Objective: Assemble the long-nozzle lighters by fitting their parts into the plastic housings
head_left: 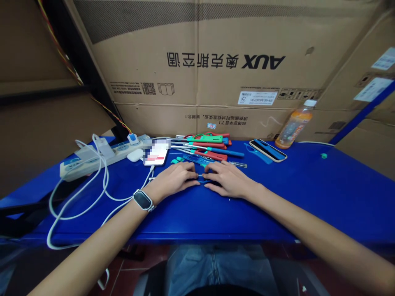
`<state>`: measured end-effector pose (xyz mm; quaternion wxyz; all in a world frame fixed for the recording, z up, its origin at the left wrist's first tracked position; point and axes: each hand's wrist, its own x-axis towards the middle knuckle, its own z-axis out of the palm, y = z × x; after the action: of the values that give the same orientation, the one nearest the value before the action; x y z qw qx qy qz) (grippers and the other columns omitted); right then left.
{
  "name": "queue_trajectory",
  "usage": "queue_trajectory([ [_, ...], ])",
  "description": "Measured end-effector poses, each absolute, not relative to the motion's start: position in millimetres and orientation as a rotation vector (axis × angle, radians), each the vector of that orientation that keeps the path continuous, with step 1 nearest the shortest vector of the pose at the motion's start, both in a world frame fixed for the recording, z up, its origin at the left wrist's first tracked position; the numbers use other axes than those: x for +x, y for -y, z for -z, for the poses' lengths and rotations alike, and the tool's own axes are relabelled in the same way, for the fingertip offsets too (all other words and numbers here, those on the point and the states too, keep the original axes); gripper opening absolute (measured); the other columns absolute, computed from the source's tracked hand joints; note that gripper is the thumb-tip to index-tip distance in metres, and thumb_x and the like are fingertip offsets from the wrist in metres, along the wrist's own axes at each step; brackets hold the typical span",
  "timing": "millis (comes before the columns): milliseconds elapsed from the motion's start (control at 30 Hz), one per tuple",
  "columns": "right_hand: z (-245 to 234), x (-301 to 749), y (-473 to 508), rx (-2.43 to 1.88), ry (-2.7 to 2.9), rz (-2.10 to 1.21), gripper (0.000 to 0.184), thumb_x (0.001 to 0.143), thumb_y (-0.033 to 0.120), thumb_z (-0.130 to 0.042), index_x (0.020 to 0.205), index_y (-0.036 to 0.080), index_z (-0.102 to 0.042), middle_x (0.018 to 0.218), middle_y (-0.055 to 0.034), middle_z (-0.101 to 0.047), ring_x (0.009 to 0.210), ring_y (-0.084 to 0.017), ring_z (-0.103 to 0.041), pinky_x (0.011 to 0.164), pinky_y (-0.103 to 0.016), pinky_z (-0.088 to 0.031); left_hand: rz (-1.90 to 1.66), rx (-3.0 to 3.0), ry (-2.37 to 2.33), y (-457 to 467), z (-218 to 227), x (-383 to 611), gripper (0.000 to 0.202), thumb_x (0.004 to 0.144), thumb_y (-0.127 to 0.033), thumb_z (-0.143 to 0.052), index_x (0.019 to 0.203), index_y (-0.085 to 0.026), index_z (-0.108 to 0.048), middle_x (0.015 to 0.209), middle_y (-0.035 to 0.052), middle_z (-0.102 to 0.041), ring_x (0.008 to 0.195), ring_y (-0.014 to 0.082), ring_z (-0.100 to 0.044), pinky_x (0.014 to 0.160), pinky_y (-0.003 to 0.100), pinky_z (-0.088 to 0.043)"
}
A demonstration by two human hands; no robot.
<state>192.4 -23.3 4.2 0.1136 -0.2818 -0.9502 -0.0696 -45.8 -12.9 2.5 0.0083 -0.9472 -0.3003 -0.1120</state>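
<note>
My left hand (175, 180), with a watch on the wrist, and my right hand (228, 181) meet low over the blue table, fingertips almost touching. Both hands have curled fingers around a small blue plastic piece (202, 179) with a thin pale strip along it; the fingers hide most of it. Just beyond the fingertips lie blue lighter shell parts (194, 158) and small green pieces (177, 160). Behind them is a pile of long-nosed lighters, among them a green one (207, 138) and a red one (212, 154). A clear-handled screwdriver (239, 164) lies beyond my right hand.
On the left are a power strip (69, 169), looping white cables (106, 181) and a phone (157, 153). A second phone (274, 150) with a blue part on it and an orange drink bottle (294, 125) stand right. A cardboard sheet (197, 82) walls the back.
</note>
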Motion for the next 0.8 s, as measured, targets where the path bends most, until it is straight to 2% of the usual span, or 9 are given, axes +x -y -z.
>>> queue_trajectory([
  [200, -0.1, 192.2, 24.4, -0.867, 2.732, 0.163, 0.032, 0.098, 0.035, -0.049, 0.114, 0.018, -0.071, 0.109, -0.0116, -0.067, 0.098, -0.024, -0.06, 0.085, -0.04, -0.043, 0.296, -2.883, 0.921, 18.4, -6.7, -41.5, 0.035, 0.098, -0.04, -0.048, 0.099, -0.015, -0.072, 0.099, 0.0093, -0.063, 0.088, 0.0206, -0.062, 0.082, 0.034, -0.048],
  [333, 0.8, 192.3, 25.0, -0.898, 2.701, 0.115, 0.033, 0.098, 0.036, -0.051, 0.116, 0.017, -0.07, 0.11, -0.0114, -0.067, 0.103, -0.025, -0.058, 0.091, -0.042, -0.041, 0.352, -2.948, 0.984, 16.6, -5.9, -44.4, 0.039, 0.1, -0.044, -0.044, 0.103, -0.016, -0.072, 0.099, 0.0093, -0.064, 0.089, 0.0195, -0.064, 0.085, 0.033, -0.049],
  [433, 0.9, 194.2, 24.9, -0.927, 2.696, 0.086, 0.033, 0.098, 0.036, -0.052, 0.12, 0.017, -0.068, 0.11, -0.0113, -0.068, 0.104, -0.025, -0.058, 0.092, -0.041, -0.041, 0.407, -2.996, 1.013, 13.6, -3.3, -47.0, 0.036, 0.099, -0.042, -0.047, 0.105, -0.016, -0.071, 0.102, 0.0091, -0.064, 0.09, 0.0189, -0.064, 0.085, 0.031, -0.05],
  [667, -4.8, 197.1, 26.6, -0.943, 2.659, 0.05, 0.035, 0.097, 0.043, -0.05, 0.112, 0.02, -0.072, 0.116, -0.012, -0.064, 0.105, -0.025, -0.057, 0.092, -0.044, -0.038, 0.433, -2.998, 1.04, 13.0, -2.8, -46.5, 0.033, 0.095, -0.043, -0.054, 0.106, -0.016, -0.071, 0.102, 0.0088, -0.065, 0.092, 0.0209, -0.064, 0.087, 0.034, -0.05],
  [800, -5.4, 196.5, 16.1, -1.024, 2.483, -0.024, 0.031, 0.099, 0.03, -0.045, 0.114, 0.018, -0.069, 0.112, -0.0104, -0.064, 0.105, -0.022, -0.058, 0.091, -0.039, -0.041, 0.418, -2.982, 1.067, 16.5, -7.3, -44.9, 0.032, 0.094, -0.043, -0.055, 0.106, -0.017, -0.07, 0.102, 0.0091, -0.066, 0.094, 0.0232, -0.064, 0.087, 0.037, -0.05],
])
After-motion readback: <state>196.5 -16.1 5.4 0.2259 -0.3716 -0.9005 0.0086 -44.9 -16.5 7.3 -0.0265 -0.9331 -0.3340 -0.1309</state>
